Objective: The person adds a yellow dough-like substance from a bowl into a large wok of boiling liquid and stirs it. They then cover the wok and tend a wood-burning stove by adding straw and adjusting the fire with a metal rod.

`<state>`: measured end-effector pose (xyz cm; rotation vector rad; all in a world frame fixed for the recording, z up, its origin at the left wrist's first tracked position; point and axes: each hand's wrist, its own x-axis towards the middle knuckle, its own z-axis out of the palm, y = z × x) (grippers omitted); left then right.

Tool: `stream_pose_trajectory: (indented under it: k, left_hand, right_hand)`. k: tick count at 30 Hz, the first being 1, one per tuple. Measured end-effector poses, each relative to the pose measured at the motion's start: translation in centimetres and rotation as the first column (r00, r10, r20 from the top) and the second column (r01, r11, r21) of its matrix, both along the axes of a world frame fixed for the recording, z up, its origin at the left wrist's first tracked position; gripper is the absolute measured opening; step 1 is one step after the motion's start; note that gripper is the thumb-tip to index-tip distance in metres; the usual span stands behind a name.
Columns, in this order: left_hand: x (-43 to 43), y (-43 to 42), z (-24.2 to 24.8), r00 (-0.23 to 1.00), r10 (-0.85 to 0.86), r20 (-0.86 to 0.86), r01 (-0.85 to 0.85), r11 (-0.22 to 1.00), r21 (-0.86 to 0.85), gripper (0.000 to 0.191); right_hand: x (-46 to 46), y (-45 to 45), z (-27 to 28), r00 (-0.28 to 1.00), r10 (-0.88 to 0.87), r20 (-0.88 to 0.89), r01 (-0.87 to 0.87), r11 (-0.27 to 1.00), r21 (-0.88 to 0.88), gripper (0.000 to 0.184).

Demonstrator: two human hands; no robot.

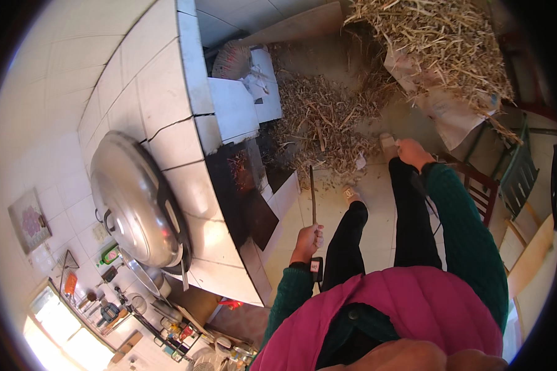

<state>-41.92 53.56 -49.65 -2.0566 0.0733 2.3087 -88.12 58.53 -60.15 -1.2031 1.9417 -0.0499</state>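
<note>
My left hand is closed around the lower end of a thin dark rod, which points up towards the straw on the floor. My right hand is by my right knee, above the shoe, its fingers curled; whether it holds anything is not clear. Left of the rod, embers glow in the firebox opening of a white-tiled stove. A large wok with a domed metal lid sits on the stove top. Loose chopped straw lies on the floor before the firebox.
A big heap of straw rests on a pale sack at upper right. A green chair and a wooden chair stand at right. Kitchen utensils, bottles and a metal basin are at lower left, near a bright window.
</note>
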Motion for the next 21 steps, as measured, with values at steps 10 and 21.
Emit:
stream_pose_trajectory:
  k: [10,21]
  left_hand:
    - [-1.9,1.2,-1.4,0.974,0.143,0.175,-0.161,0.982,0.095,0.027]
    - [-3.0,0.9,-3.1,0.961,0.198,0.195,-0.231,0.958,0.167,0.029]
  right_hand:
    - [-0.2,-10.7,-22.5,0.901,0.352,0.255,-0.431,0.796,0.426,0.038]
    - [-1.6,-19.9,-31.1,0.831,0.333,-0.446,-0.309,0.942,0.127,0.071]
